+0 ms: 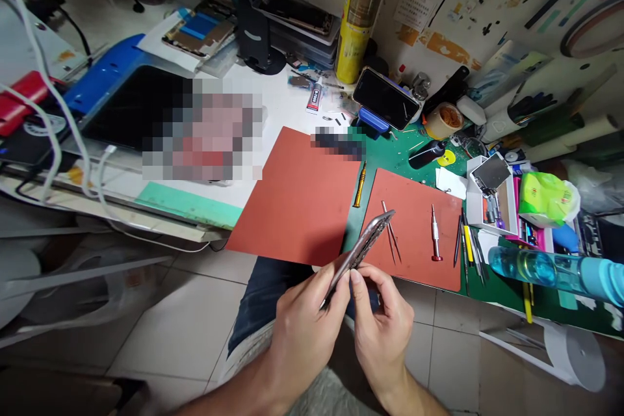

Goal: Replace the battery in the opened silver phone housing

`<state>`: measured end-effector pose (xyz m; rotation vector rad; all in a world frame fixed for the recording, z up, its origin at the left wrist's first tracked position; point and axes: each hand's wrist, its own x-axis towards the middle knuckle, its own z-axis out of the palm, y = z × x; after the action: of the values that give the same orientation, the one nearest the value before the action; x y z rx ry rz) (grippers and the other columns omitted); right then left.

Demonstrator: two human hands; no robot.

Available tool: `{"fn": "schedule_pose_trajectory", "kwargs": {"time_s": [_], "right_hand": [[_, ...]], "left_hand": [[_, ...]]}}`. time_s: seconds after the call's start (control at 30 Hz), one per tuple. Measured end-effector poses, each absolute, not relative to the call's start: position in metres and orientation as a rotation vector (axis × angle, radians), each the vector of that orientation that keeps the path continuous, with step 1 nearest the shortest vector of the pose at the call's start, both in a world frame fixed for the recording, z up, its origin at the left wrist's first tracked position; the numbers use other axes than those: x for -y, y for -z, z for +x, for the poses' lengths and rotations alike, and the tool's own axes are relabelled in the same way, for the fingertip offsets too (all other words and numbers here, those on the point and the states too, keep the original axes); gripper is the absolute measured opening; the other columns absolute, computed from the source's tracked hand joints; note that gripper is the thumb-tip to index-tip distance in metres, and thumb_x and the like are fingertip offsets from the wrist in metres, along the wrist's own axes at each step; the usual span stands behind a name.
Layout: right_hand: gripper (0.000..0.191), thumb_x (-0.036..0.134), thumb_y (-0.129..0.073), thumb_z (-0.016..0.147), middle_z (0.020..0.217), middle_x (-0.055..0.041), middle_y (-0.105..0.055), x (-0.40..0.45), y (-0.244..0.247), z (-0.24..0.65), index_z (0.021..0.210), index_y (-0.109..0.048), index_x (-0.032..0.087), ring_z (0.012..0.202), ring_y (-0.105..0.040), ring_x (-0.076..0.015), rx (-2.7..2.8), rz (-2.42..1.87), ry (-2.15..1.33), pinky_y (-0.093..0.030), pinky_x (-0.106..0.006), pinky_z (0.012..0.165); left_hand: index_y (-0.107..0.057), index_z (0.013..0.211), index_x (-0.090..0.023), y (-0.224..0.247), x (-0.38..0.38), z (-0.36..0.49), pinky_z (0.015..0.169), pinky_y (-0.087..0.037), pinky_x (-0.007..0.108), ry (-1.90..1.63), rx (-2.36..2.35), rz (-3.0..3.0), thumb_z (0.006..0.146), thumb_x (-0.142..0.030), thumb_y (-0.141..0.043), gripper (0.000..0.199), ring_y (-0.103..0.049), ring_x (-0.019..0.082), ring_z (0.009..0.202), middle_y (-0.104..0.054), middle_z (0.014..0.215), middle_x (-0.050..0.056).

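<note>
A thin phone body is held up on its edge over the table's front edge, with small internal parts showing on its right side. My left hand is closed round its lower end, thumb and fingers on either side. My right hand is pinched closed against the phone's inner side, near my left thumb; whatever is between the fingertips is too small to make out. Behind the phone, tweezers lie on the right red mat, with a silver screwdriver to their right.
The left red mat has a gold screwdriver beside it. A phone stands on a blue holder. Further right are a parts box, several pens and tools, and a blue water bottle. A yellow spray can stands behind.
</note>
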<state>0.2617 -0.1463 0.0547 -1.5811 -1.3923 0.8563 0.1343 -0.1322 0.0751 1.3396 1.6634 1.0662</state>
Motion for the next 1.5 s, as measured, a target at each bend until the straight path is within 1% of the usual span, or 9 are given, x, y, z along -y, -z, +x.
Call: {"fn": "schedule_pose_trajectory", "kwargs": {"time_s": [0.1,0.2,0.33,0.5,0.8,1.0,1.13,1.3,1.5], "right_hand": [[0.014,0.021,-0.064,0.108,0.105,-0.0043,-0.081,0.145,-0.058,0.261,0.111,-0.077,0.025,0.093,-0.077,-0.0193,1.477,-1.543,-0.832,-0.061,-0.031,0.088],[0.016,0.019,-0.062,0.108,0.106,-0.0051,-0.082,0.145,-0.06,0.261,0.113,-0.077,0.024,0.095,-0.079,-0.0201,1.512,-1.523,-0.818,-0.063,-0.032,0.09],[0.018,0.015,-0.063,0.107,0.106,-0.0035,-0.082,0.144,-0.059,0.26,0.115,-0.076,0.024,0.095,-0.08,-0.0186,1.537,-1.485,-0.763,-0.064,-0.03,0.09],[0.02,0.014,-0.064,0.106,0.109,-0.0008,-0.082,0.145,-0.058,0.261,0.117,-0.076,0.026,0.099,-0.08,-0.0159,1.519,-1.487,-0.776,-0.063,-0.027,0.095],[0.015,0.019,-0.065,0.106,0.108,-0.0013,-0.083,0.144,-0.06,0.26,0.111,-0.078,0.026,0.098,-0.08,-0.0174,1.441,-1.514,-0.866,-0.064,-0.027,0.092],[0.014,0.02,-0.065,0.107,0.108,-0.0007,-0.083,0.144,-0.061,0.258,0.109,-0.078,0.026,0.097,-0.08,-0.0167,1.412,-1.528,-0.883,-0.064,-0.026,0.09],[0.017,0.018,-0.063,0.107,0.109,0.0006,-0.083,0.143,-0.061,0.258,0.113,-0.077,0.028,0.098,-0.08,-0.0151,1.457,-1.521,-0.849,-0.063,-0.025,0.093],[0.017,0.018,-0.063,0.108,0.11,0.0009,-0.083,0.143,-0.062,0.257,0.113,-0.076,0.027,0.098,-0.08,-0.0146,1.467,-1.535,-0.832,-0.063,-0.024,0.092],[0.017,0.018,-0.063,0.107,0.107,-0.0001,-0.083,0.142,-0.065,0.255,0.112,-0.077,0.026,0.096,-0.08,-0.0161,1.471,-1.539,-0.807,-0.063,-0.026,0.091]], "left_hand": [[-0.083,0.117,-0.028,-0.072,0.136,0.137,0.083,-0.062,0.019,-1.106,-1.65,1.419,0.102,-0.023,-0.064,0.025,-0.083,0.016,0.081,-0.087,0.104,0.0],[-0.08,0.124,-0.025,-0.068,0.139,0.137,0.089,-0.064,0.02,-1.132,-1.661,1.508,0.104,-0.021,-0.062,0.027,-0.084,0.017,0.088,-0.086,0.112,0.002],[-0.072,0.136,-0.021,-0.065,0.141,0.137,0.097,-0.064,0.022,-1.14,-1.596,1.618,0.108,-0.017,-0.054,0.034,-0.083,0.017,0.105,-0.083,0.125,0.005],[-0.066,0.142,-0.019,-0.065,0.143,0.138,0.103,-0.062,0.02,-1.113,-1.553,1.63,0.108,-0.011,-0.05,0.039,-0.08,0.016,0.116,-0.079,0.136,0.007],[-0.059,0.15,-0.02,-0.064,0.146,0.14,0.115,-0.053,0.018,-1.096,-1.517,1.671,0.109,-0.008,-0.046,0.045,-0.073,0.013,0.131,-0.073,0.147,0.005],[-0.055,0.154,-0.023,-0.062,0.146,0.141,0.116,-0.053,0.019,-1.095,-1.52,1.668,0.109,-0.007,-0.045,0.049,-0.071,0.013,0.133,-0.072,0.149,0.003],[-0.053,0.156,-0.023,-0.061,0.145,0.142,0.115,-0.053,0.018,-1.09,-1.538,1.679,0.11,-0.009,-0.044,0.049,-0.073,0.012,0.131,-0.072,0.15,0.003],[-0.055,0.152,-0.022,-0.062,0.147,0.141,0.114,-0.053,0.016,-1.091,-1.565,1.702,0.11,-0.01,-0.045,0.045,-0.074,0.011,0.129,-0.074,0.146,0.002],[-0.056,0.151,-0.021,-0.06,0.146,0.141,0.114,-0.054,0.017,-1.086,-1.581,1.731,0.11,-0.011,-0.045,0.043,-0.074,0.011,0.128,-0.075,0.145,0.002]]}}
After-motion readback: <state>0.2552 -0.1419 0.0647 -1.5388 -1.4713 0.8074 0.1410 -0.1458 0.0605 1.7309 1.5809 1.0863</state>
